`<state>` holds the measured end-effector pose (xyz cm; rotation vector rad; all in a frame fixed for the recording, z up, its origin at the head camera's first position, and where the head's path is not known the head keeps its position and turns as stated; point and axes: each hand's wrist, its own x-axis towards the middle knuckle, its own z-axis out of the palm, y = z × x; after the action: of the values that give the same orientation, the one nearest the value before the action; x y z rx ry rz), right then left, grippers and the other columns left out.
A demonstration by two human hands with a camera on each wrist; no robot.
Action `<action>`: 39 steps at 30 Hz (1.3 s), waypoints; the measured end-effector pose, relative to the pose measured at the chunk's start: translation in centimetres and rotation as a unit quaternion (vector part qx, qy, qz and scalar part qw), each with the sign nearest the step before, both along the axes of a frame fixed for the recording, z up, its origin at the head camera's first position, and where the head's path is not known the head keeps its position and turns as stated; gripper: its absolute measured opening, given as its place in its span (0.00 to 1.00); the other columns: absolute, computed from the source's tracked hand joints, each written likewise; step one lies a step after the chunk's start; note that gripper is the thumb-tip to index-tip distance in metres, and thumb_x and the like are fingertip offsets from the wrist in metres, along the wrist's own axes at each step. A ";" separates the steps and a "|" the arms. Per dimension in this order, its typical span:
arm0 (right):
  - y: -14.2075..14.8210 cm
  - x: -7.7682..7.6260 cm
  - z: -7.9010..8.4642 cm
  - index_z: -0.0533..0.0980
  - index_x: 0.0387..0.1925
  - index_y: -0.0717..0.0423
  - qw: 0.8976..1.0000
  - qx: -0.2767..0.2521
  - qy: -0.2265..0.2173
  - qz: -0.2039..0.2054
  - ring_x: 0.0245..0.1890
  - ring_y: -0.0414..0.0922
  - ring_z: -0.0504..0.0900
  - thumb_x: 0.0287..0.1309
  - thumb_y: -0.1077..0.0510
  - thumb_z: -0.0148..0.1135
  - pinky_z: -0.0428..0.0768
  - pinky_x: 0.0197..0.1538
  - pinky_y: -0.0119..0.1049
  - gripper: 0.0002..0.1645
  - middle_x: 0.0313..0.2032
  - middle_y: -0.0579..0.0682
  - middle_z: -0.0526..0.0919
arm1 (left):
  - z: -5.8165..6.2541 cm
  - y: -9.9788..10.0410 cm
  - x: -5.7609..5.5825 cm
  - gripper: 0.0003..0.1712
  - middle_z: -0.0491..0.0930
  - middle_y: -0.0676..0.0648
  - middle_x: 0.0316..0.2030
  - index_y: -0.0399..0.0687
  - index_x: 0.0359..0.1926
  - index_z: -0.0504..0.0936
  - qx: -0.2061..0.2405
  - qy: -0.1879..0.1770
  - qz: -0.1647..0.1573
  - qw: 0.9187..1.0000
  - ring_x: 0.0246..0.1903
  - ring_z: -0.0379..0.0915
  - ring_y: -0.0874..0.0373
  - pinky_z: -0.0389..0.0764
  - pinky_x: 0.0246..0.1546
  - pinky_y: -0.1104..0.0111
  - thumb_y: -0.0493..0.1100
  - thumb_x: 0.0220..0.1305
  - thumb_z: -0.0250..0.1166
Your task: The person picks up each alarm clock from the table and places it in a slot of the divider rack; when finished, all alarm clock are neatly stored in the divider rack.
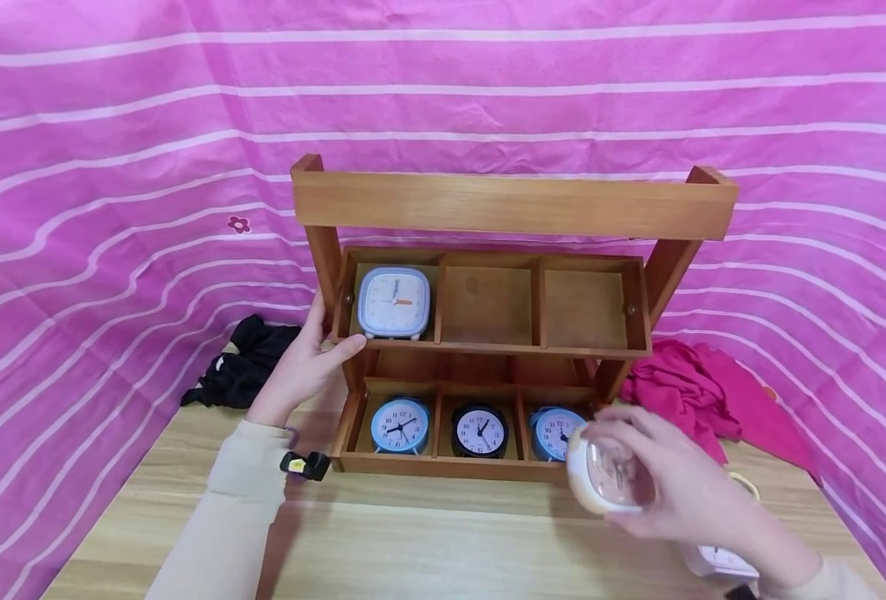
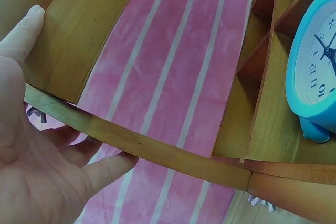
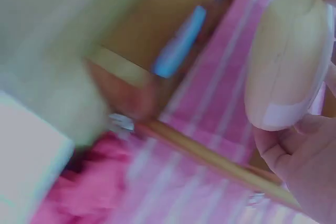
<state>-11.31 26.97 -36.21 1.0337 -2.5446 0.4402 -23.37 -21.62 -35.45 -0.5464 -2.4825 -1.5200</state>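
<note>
A two-tier wooden shelf [image 1: 513,204] stands on the table. My left hand [image 1: 303,367] holds its left side, thumb at the upper tier's front and fingers around the side post, as the left wrist view shows. My right hand [image 1: 675,475], blurred, grips a rounded cream clock [image 1: 585,479] in front of the lower right compartment; its smooth back [image 3: 286,61] faces the right wrist camera. In the upper left compartment sits a square pale-blue clock [image 1: 393,304]. Along the lower tier are a blue clock [image 1: 400,426], a black clock [image 1: 480,432] and another blue clock [image 1: 551,433], partly covered by the held one.
A white clock [image 1: 713,562] lies on the table, partly hidden under my right forearm. Bright pink cloth [image 1: 690,392] is heaped right of the shelf, and black cloth [image 1: 243,362] left of it. Pink striped fabric [image 1: 473,100] hangs behind and at both sides.
</note>
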 end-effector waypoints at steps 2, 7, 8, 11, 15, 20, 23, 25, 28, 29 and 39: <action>-0.5 -1.0 1.8 0.77 0.65 0.40 1.000 -0.006 0.017 0.014 0.57 0.52 0.77 0.17 0.45 0.93 0.85 0.49 0.59 0.62 0.61 0.48 0.77 | -0.1 0.0 0.0 0.56 0.45 0.50 0.83 0.81 0.83 0.36 0.004 -0.002 -0.002 1.000 0.80 0.47 0.45 0.54 0.75 0.38 0.48 0.74 0.67; -2.4 -3.4 5.7 0.78 0.64 0.42 0.999 -0.027 0.025 0.033 0.60 0.51 0.75 0.21 0.47 0.94 0.86 0.48 0.56 0.59 0.63 0.51 0.76 | -0.2 -0.1 0.1 0.55 0.45 0.49 0.83 0.82 0.82 0.36 0.008 -0.006 -0.003 1.000 0.80 0.47 0.45 0.53 0.75 0.37 0.48 0.74 0.67; -2.8 -3.9 6.3 0.78 0.64 0.42 0.999 -0.034 0.023 0.035 0.61 0.51 0.74 0.22 0.47 0.94 0.86 0.48 0.55 0.58 0.63 0.51 0.75 | -0.2 -0.1 0.1 0.55 0.45 0.49 0.83 0.82 0.82 0.36 0.007 -0.007 -0.003 1.000 0.80 0.47 0.45 0.53 0.75 0.37 0.48 0.74 0.67; -4.4 -5.5 7.8 0.78 0.64 0.43 0.997 -0.057 0.016 0.045 0.61 0.52 0.73 0.24 0.51 0.94 0.86 0.49 0.55 0.57 0.63 0.53 0.75 | -0.3 -0.2 0.2 0.55 0.45 0.48 0.83 0.82 0.82 0.36 0.004 -0.007 0.000 1.000 0.80 0.46 0.44 0.53 0.75 0.37 0.48 0.74 0.66; -6.6 -7.5 9.0 0.77 0.66 0.43 0.996 -0.076 0.009 0.050 0.63 0.54 0.72 0.30 0.51 0.92 0.84 0.52 0.58 0.54 0.64 0.54 0.74 | -0.3 -0.3 0.2 0.55 0.45 0.48 0.83 0.82 0.82 0.36 0.001 -0.006 0.004 1.000 0.80 0.47 0.43 0.54 0.75 0.36 0.49 0.75 0.66; -9.0 -9.8 9.9 0.77 0.65 0.43 0.996 -0.074 0.009 0.048 0.62 0.53 0.74 0.34 0.47 0.91 0.82 0.57 0.56 0.52 0.64 0.53 0.74 | -0.3 -0.2 0.2 0.55 0.44 0.48 0.83 0.81 0.82 0.35 0.002 -0.005 0.001 1.000 0.80 0.46 0.44 0.53 0.75 0.37 0.48 0.75 0.66; -10.3 -11.0 10.3 0.77 0.65 0.44 0.996 -0.070 0.008 0.053 0.61 0.52 0.74 0.36 0.46 0.90 0.81 0.60 0.54 0.50 0.64 0.54 0.73 | -0.3 -0.1 0.2 0.55 0.45 0.48 0.83 0.81 0.82 0.35 0.002 -0.006 0.003 1.000 0.80 0.47 0.44 0.53 0.75 0.38 0.49 0.75 0.66; -11.1 -11.6 10.4 0.77 0.65 0.45 0.996 -0.066 0.009 0.054 0.62 0.51 0.74 0.38 0.46 0.89 0.80 0.62 0.53 0.49 0.65 0.54 0.73 | -0.3 -0.1 0.2 0.55 0.45 0.47 0.83 0.81 0.82 0.36 0.002 -0.006 0.003 1.000 0.80 0.47 0.44 0.53 0.75 0.37 0.49 0.75 0.66; -12.0 -12.5 10.5 0.78 0.65 0.45 0.997 -0.064 -0.001 0.051 0.63 0.50 0.74 0.39 0.45 0.89 0.78 0.64 0.51 0.49 0.65 0.53 0.73 | -0.4 -0.2 0.1 0.54 0.46 0.48 0.83 0.81 0.82 0.36 0.002 -0.006 0.002 1.000 0.80 0.47 0.44 0.53 0.75 0.37 0.49 0.75 0.66; -12.3 -12.7 10.5 0.78 0.66 0.45 0.997 -0.062 -0.005 0.048 0.63 0.50 0.74 0.40 0.45 0.89 0.78 0.64 0.50 0.48 0.65 0.53 0.73 | -0.4 -0.2 0.1 0.54 0.46 0.48 0.83 0.81 0.82 0.36 0.002 -0.006 0.001 1.000 0.80 0.47 0.44 0.53 0.75 0.36 0.49 0.75 0.66; -13.6 -14.1 10.1 0.73 0.70 0.42 0.995 -0.039 -0.088 0.027 0.66 0.56 0.71 0.43 0.43 0.87 0.76 0.66 0.58 0.52 0.69 0.54 0.70 | -0.1 -0.1 0.2 0.55 0.45 0.51 0.83 0.84 0.82 0.36 0.001 -0.002 -0.001 1.000 0.80 0.46 0.46 0.53 0.76 0.37 0.50 0.74 0.66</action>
<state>-25.44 13.40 -26.07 1.0803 -2.6339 0.6678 -23.21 -21.71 -35.51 -0.5449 -2.4829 -1.5263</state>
